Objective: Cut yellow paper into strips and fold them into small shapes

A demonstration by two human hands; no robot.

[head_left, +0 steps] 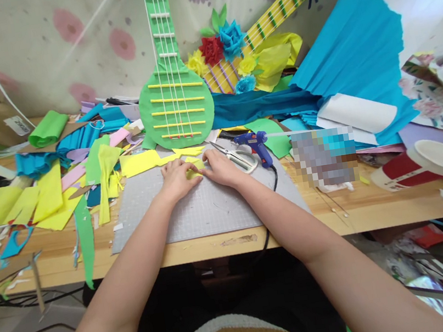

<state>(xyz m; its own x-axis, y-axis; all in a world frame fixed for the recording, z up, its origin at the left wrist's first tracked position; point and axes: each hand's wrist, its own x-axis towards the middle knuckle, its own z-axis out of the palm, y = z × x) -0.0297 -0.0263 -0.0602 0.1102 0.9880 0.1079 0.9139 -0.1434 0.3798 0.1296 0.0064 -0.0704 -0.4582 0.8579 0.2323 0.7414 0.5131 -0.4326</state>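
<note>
Both of my hands rest on a grey cutting mat (207, 212) at the middle of the wooden table. My left hand (177, 178) and my right hand (222, 168) meet over a small yellow paper piece (195, 167), fingers curled and pinching it from either side. The piece lies flat against the mat and is partly hidden under my fingertips. Just right of my right hand lie scissors (236, 155) and a blue glue gun (258, 146) with its black cord running off the table's front edge.
A green paper guitar (176, 103) and a yellow one with paper flowers (224, 49) lean at the back. Yellow, green and blue paper scraps (51, 197) cover the left side. Blue crepe paper (351, 58) and a red tipped-over cup (413, 165) sit right.
</note>
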